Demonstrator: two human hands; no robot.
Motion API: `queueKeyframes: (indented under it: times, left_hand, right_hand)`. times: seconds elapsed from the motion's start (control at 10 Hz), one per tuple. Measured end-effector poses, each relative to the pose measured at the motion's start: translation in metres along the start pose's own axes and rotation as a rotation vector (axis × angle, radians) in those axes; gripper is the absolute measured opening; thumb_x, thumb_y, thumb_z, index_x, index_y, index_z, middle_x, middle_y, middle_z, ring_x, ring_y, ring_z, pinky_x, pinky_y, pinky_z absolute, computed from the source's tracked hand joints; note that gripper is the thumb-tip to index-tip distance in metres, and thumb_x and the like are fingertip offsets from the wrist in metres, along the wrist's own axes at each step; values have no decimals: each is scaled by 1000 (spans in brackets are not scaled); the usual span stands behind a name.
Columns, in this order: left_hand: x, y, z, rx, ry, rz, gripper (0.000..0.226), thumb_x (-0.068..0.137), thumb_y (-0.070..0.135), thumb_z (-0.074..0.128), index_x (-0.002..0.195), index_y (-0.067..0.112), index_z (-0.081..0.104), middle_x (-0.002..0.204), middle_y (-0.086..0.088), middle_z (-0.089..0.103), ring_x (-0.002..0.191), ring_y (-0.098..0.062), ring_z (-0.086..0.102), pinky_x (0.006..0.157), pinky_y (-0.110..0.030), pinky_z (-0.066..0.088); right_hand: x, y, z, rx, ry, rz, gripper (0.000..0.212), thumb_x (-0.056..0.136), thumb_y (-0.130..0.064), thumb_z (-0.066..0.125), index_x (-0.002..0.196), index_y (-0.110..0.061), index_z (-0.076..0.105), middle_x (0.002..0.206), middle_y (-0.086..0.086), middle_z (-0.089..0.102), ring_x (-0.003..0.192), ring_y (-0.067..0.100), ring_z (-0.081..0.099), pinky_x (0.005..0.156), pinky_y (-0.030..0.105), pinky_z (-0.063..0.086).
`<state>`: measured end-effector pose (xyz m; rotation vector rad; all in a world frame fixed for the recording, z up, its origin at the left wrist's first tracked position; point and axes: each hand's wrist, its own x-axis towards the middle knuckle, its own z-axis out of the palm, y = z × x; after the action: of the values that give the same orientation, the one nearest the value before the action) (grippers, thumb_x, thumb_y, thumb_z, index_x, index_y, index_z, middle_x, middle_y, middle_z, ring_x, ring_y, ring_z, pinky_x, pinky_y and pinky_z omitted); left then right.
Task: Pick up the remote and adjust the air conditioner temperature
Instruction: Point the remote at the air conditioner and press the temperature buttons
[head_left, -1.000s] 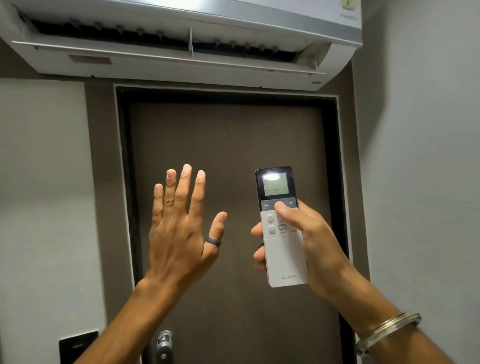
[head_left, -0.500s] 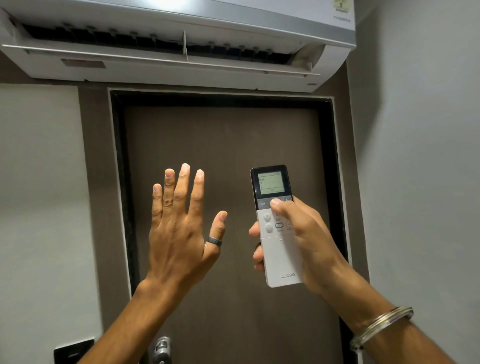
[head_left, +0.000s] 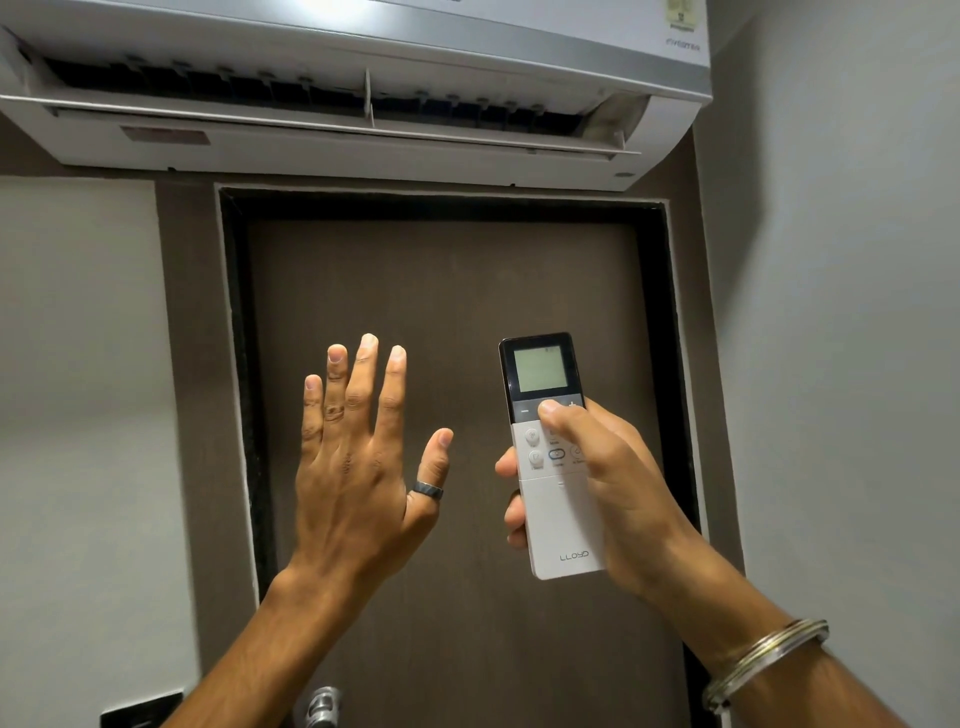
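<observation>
A white remote (head_left: 551, 499) with a dark top and a lit grey screen stands upright in front of the door. My right hand (head_left: 613, 483) is wrapped around it, thumb pressed on the grey bar between the minus and plus signs. My left hand (head_left: 358, 467) is raised flat beside it, fingers spread, palm away from me, holding nothing; a dark ring sits on its thumb. Overhead hangs the white air conditioner (head_left: 363, 150), its louvre flap open and dark vents showing.
A brown door (head_left: 457, 291) in a dark frame fills the middle, its metal handle (head_left: 324, 704) at the bottom edge. A black switch plate (head_left: 140, 712) sits low on the left wall. A grey wall (head_left: 841, 364) closes in on the right.
The view has tilted slightly, so the air conditioner sits a little lower in frame. My thumb has shifted on the grey button bar. The left hand stays raised.
</observation>
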<state>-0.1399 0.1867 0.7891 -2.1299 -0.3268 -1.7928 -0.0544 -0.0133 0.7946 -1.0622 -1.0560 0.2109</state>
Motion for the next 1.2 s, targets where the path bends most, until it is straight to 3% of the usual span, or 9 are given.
queueKeyframes:
  times: [0.4, 0.8, 1.0, 1.2]
  left_hand:
    - [-1, 2, -1, -12, 0, 11, 79, 99, 56, 40, 163, 11, 26, 173, -14, 15, 163, -28, 1, 133, -46, 0]
    - [-1, 2, -2, -9, 0, 28, 79, 100, 55, 40, 163, 10, 26, 173, -15, 16, 163, -30, 3, 132, -50, 5]
    - [1, 2, -5, 3, 2, 31, 79, 100, 54, 41, 163, 10, 26, 174, -15, 14, 163, -29, 2, 132, -49, 4]
    - [4, 4, -5, -2, 6, 36, 79, 100, 55, 41, 163, 11, 26, 174, -14, 14, 163, -29, 2, 133, -47, 1]
  right_hand:
    - [-2, 0, 0, -9, 14, -16, 39, 93, -45, 53, 109, -10, 55, 86, 12, 78, 59, 31, 72, 56, 42, 63]
    - [-6, -2, 3, 4, 39, -36, 21, 108, -31, 49, 105, -11, 57, 85, 16, 77, 58, 37, 68, 53, 42, 62]
    - [-5, -4, 3, 49, -2, -36, 35, 97, -40, 53, 113, -9, 55, 88, 16, 77, 58, 35, 69, 54, 42, 62]
    - [-3, -4, 2, 63, -21, -38, 34, 95, -41, 52, 112, -12, 55, 88, 15, 77, 59, 34, 69, 54, 41, 62]
